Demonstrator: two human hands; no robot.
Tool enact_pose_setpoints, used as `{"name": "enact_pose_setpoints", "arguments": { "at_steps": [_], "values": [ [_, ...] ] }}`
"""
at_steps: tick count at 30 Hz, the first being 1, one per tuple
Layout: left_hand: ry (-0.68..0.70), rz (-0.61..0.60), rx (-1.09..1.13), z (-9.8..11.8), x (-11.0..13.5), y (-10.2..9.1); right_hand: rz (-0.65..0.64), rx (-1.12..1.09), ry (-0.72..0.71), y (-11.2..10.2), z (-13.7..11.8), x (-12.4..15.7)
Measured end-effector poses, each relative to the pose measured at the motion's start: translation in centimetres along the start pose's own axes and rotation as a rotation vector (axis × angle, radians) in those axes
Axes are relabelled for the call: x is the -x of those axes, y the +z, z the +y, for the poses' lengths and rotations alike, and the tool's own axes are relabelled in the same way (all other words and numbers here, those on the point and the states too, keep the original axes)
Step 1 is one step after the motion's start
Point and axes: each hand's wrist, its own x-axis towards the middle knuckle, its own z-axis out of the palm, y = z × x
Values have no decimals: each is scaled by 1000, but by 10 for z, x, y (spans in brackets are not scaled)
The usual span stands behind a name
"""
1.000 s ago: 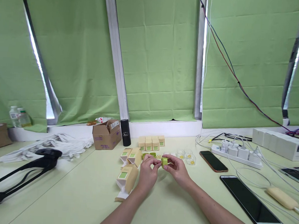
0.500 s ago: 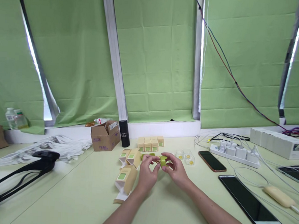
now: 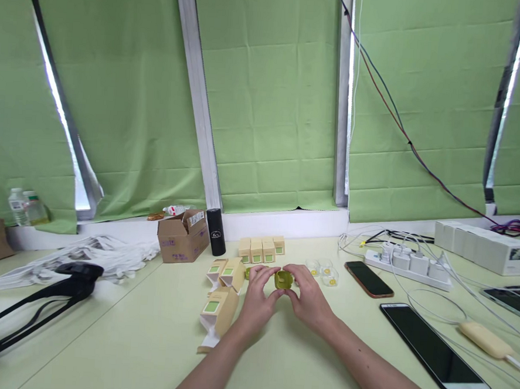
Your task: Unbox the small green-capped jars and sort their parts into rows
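Observation:
Between both hands is a small olive-green rounded-square case [image 3: 283, 280], held up above the table with its face toward me. My left hand [image 3: 259, 294] pinches its left side between thumb and fingers. On the opposite side my right hand [image 3: 307, 296] grips it the same way. Another green piece [image 3: 249, 272] lies just behind my left hand, mostly hidden. To the left sit opened cream cartons with green-windowed fronts, the nearest carton [image 3: 220, 310] having its white flap folded out. Clear round containers with yellow centres [image 3: 326, 271] rest beyond my right hand.
Several small closed cartons [image 3: 262, 250] stand at the back, near a black cylinder [image 3: 215, 233] and a brown cardboard box [image 3: 182, 237]. Phones [image 3: 435, 349], cables and a white power strip [image 3: 407, 269] occupy the right. A black-framed object [image 3: 76, 286] and white bundles [image 3: 80, 260] lie left.
The green case has turned so that its broad face shows toward me. My fingers have shifted to its two sides; the cartons and other objects stay put.

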Motion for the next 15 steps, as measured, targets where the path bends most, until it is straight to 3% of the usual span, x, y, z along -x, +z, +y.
{"name": "enact_pose_setpoints", "arguments": {
  "at_steps": [15],
  "values": [
    [54, -30, -53, -1, 1, 1, 59, 113, -75, -4, -5, -1]
  ]
}}
